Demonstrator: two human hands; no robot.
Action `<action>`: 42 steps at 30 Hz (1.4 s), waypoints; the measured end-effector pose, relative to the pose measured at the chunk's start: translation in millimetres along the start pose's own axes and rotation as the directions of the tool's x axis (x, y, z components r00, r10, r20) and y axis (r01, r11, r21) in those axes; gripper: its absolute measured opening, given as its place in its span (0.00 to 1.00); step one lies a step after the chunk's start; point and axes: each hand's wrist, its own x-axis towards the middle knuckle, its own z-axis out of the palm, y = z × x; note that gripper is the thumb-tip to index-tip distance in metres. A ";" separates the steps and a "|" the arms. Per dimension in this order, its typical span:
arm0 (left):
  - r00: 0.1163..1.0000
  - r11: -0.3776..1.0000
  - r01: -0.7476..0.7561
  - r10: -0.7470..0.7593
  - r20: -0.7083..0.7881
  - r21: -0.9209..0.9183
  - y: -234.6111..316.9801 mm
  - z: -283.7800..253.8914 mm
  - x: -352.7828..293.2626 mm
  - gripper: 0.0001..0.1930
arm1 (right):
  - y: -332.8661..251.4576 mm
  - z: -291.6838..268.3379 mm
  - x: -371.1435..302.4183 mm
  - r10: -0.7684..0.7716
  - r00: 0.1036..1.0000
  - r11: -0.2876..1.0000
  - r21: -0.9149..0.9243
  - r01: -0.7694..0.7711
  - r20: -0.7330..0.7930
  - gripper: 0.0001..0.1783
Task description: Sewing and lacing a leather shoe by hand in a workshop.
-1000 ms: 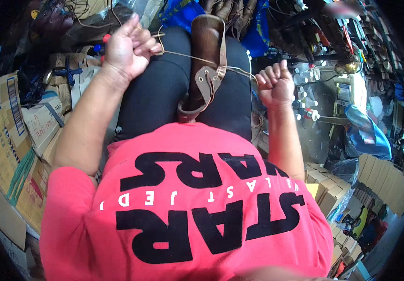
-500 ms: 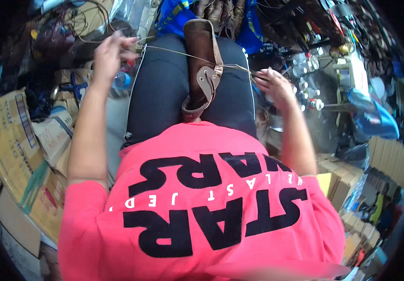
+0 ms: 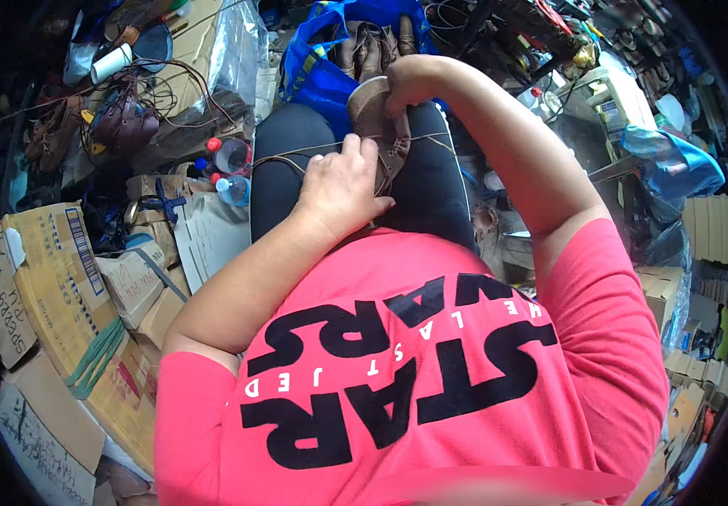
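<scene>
A brown leather shoe upper (image 3: 367, 103) with eyelets lies across my lap between my thighs. My right hand (image 3: 412, 82) reaches over to its far end, the fingers closed round the rim. Pressed against its left side is my left hand (image 3: 339, 181), fingers bent over the leather and thumb toward me. A thin brown thread (image 3: 284, 156) trails from the upper over both thighs, looping at the left. Part of the upper is hidden beneath my hands, and whether a needle is in either hand does not show.
Beyond my knees stands a blue bag (image 3: 303, 72) with several brown leather pieces (image 3: 372, 52) in it. Plastic bottles (image 3: 232, 190) and cardboard boxes (image 3: 69, 278) are on the left. A light blue plastic bag (image 3: 676, 169) hangs at the right amid clutter.
Both hands have come in from wide apart, where they drew the thread out sideways. Now they are on the shoe upper, the right at its far end; the thread lies slack on the left.
</scene>
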 end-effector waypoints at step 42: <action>0.850 0.891 -0.394 0.447 -0.280 0.227 -16.7 39.4 17.5 0.15 | 41.2 71.4 -50.4 0.013 0.900 0.827 0.511 0.235 -0.435 0.15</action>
